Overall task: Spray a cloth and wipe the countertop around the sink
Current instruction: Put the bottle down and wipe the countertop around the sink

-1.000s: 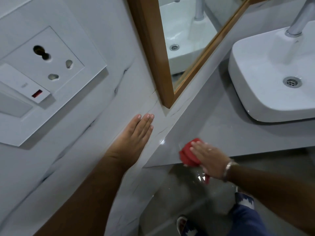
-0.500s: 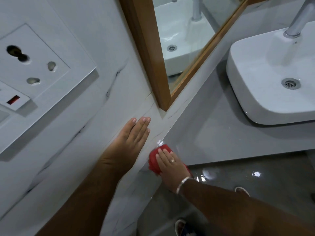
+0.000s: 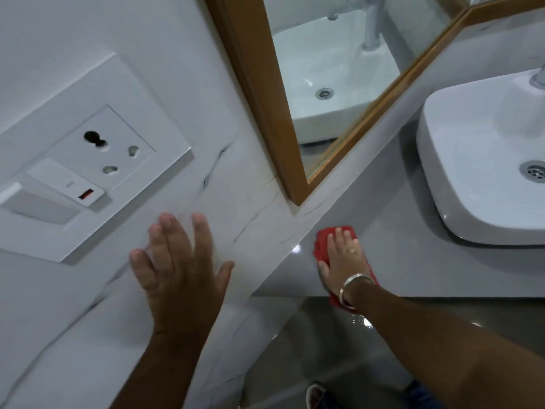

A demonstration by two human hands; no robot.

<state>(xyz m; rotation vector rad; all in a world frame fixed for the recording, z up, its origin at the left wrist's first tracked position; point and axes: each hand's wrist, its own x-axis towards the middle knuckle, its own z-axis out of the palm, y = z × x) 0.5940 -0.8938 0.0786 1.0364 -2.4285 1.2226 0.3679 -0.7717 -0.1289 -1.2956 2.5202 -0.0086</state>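
A red cloth [image 3: 322, 242] lies on the grey countertop [image 3: 395, 261] near its left end, close to the wall. My right hand [image 3: 343, 255] presses flat on the cloth, fingers pointing toward the wall; a metal bangle circles the wrist. My left hand [image 3: 177, 264] is off the counter in front of the white marble wall, fingers spread and holding nothing. The white basin [image 3: 477, 160] stands on the counter to the right of the cloth, apart from it.
A wood-framed mirror [image 3: 333, 84] hangs above the counter's back edge. A white socket and switch plate [image 3: 97, 169] sits on the wall at left. The counter's front edge drops to a glossy grey floor [image 3: 324, 346], where a slippered foot [image 3: 317, 394] shows.
My right hand has slid the cloth from the counter's front left corner further onto the counter, toward the wall. My left hand has lifted off the wall and spread its fingers.
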